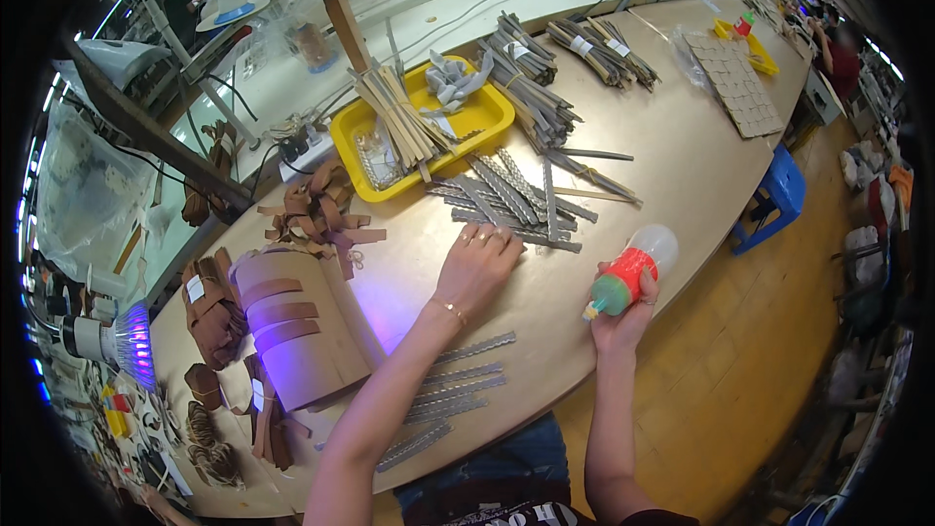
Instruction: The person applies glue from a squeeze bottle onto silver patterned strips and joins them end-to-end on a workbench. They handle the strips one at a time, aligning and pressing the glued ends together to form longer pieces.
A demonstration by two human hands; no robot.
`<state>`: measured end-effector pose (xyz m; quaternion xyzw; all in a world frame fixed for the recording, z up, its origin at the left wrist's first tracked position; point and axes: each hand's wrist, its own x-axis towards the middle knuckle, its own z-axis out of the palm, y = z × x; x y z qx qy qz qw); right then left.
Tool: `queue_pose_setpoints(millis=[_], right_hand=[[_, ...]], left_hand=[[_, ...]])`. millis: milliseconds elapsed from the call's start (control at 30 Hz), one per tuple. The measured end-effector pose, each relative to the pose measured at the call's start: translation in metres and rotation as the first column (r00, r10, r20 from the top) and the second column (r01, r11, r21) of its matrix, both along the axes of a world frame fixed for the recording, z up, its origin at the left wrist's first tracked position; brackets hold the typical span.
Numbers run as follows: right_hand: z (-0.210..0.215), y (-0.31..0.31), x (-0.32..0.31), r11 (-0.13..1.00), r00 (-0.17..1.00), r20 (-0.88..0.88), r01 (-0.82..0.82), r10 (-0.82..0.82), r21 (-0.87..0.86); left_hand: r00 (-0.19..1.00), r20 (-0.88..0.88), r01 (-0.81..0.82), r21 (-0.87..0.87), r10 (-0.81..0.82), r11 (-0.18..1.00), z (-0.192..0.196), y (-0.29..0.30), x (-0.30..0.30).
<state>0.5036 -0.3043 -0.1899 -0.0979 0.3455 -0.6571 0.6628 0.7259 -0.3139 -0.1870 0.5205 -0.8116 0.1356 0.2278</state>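
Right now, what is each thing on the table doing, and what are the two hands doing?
left hand: flat, fingers on the grey strips
right hand: closed around the squeeze bottle
squeeze bottle: held off the table, tilted, nozzle pointing down-left
grey strips: loose pile lying flat
yellow tray: holding tan strips and grey pieces
brown straps: tangled heap
blue stool: standing beside the table

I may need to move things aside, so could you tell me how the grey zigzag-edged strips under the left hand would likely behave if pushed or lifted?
The grey strips look thin and flat, so probably light and floppy when lifted. They lie loose and crisscrossed, so a push from the left hand would likely scatter them. The table looks smooth, so they may slide easily.
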Motion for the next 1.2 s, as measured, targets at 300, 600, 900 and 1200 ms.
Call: queue_pose_setpoints(millis=[300,600,900,1200], right_hand=[[-0.013,-0.004,-0.005,0.999,1.000,-0.018,0.014,-0.015,-0.036],[-0.014,0.007,0.006,0.990,0.968,-0.248,0.004,-0.040,-0.143],[-0.013,0.013,0.023,0.977,0.881,-0.464,-0.010,-0.094,-0.215],[0.010,0.017,0.044,0.947,0.717,-0.671,-0.048,-0.188,-0.317]], left_hand=[[0.942,-0.127,-0.290,0.153,0.310,0.945,0.016,0.090,-0.025],[0.860,-0.234,-0.385,0.285,0.453,0.878,0.018,0.089,0.025],[0.878,-0.227,-0.319,0.377,0.421,0.870,0.007,0.088,0.047],[0.912,-0.142,-0.319,0.348,0.385,0.882,0.016,0.132,0.038]])
